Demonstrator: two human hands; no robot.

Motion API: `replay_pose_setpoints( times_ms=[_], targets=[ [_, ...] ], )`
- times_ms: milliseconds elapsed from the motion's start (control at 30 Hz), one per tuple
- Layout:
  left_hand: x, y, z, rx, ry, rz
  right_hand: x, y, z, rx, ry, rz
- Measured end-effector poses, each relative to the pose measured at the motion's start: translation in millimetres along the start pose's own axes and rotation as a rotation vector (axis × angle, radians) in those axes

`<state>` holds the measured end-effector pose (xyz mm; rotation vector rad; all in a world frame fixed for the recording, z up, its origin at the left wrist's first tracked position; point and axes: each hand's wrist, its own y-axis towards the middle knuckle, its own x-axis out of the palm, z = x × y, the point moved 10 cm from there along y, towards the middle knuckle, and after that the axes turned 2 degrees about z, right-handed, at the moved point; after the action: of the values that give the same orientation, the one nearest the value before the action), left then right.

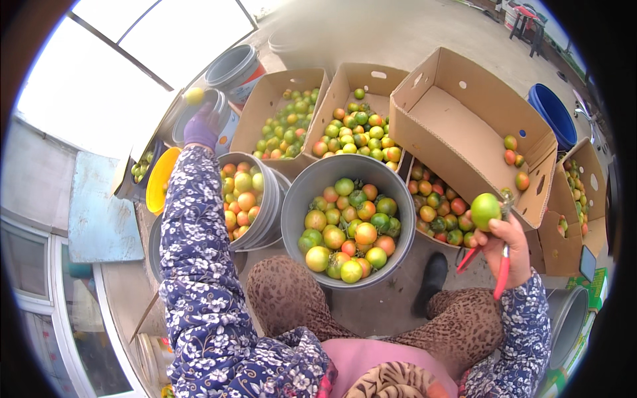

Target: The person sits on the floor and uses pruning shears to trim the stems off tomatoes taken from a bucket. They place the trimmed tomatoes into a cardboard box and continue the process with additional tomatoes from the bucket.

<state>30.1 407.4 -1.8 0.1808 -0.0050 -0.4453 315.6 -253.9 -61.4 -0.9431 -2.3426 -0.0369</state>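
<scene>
My left hand (201,127), in a purple glove, reaches out over a grey-lined bucket (226,124) at the far left. A yellow-green tomato (194,96) is just past its blurred fingertips; whether they touch it is unclear. My bare right hand (507,248) holds a green tomato (485,212) and red-handled snips (503,273), whose blades are partly hidden. Before my knees stands a large grey bucket (348,161) of green and reddish tomatoes (366,233). Left of it, a stacked grey bucket (266,214) holds paler orange and green tomatoes (246,201).
Cardboard boxes (278,89) of tomatoes stand behind the buckets. One tilted cardboard box (448,107), with several tomatoes at its right end, overlaps another tomato-filled box. A yellow container (164,179) is beside my left arm; a blue bucket (552,117) stands far right.
</scene>
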Motion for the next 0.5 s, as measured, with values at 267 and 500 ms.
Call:
replay_pose_setpoints(
  times_ms=[267,500],
  targets=[
    [215,-205,-17,-0.501,-0.064,-0.567,39,-3,-19,-0.118,-0.504,-0.003],
    [351,-404,80,-0.445,-0.168,-1.076,81,-26,-33,-0.641,-1.000,-0.110]
  ],
)
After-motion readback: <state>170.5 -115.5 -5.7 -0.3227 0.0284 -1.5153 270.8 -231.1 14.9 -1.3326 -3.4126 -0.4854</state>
